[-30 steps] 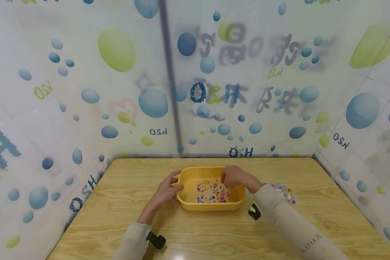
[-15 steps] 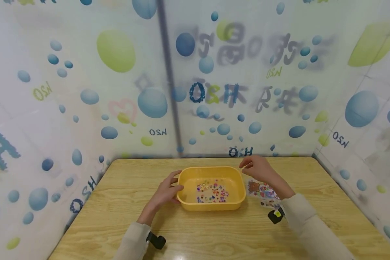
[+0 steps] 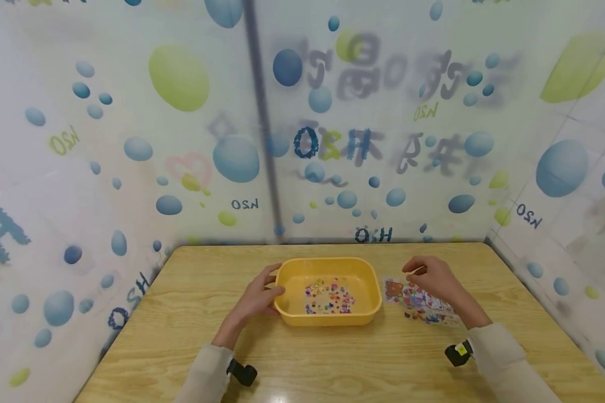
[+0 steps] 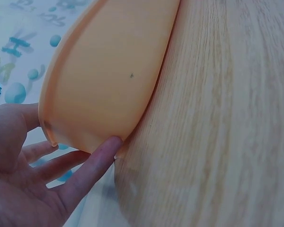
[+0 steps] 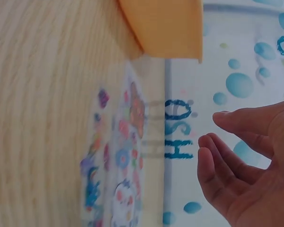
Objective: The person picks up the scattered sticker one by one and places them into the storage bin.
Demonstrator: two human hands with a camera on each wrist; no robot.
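Observation:
My left hand (image 3: pixel 257 292) grips the left end of a yellow plastic basin (image 3: pixel 327 320), its thumb at the rim and the other fingers against the outer wall. In the left wrist view those fingertips (image 4: pixel 114 142) press low on the basin's side (image 4: pixel 104 71). Many small colourful sticker-like pieces (image 3: pixel 333 296) lie on the basin's floor. To the right, my right hand (image 3: pixel 436 278) hovers over clear sheets of colourful stickers (image 3: pixel 423 302), one with a brown bear (image 3: pixel 394 289). A gap shows between its thumb and bent fingers in the right wrist view, with nothing held.
Everything stands on a light wood-grain table (image 3: pixel 302 364). Behind it and at both sides hang pale curtains (image 3: pixel 393 212) with blue and green dots. Each wrist wears a small black camera (image 3: pixel 243 373).
My right hand has come up out of the basin and moved right, over the sticker sheets, uncovering more of them. My left hand and the basin have stayed in place.

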